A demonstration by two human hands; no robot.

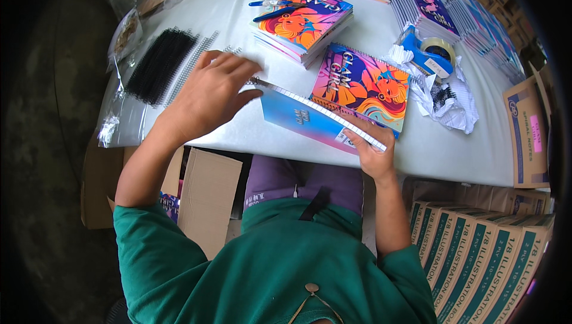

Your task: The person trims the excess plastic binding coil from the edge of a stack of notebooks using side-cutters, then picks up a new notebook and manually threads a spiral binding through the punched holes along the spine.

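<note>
My right hand (372,148) is closed round one end of a spiral notebook (307,118), tilted so its row of punched holes faces up and its blue-pink cover faces me. At the notebook's other end is my left hand (211,92), slightly blurred, with thumb and fingers apart around the dark end of a wire coil (256,81). Whether the fingertips touch that coil I cannot tell. Just beyond the held notebook lies another spiral notebook (366,89) with a bright illustrated cover. Loose black coils (161,65) lie in a heap left of my left hand.
A notebook stack (304,23) carries blue-handled pliers (277,11). To the right sit a blue tape dispenser (426,53) and crumpled paper (456,106). More notebook stacks (426,11) fill the far right. Cardboard boxes (482,258) stand below the table's right edge; an open carton (208,190) is below left.
</note>
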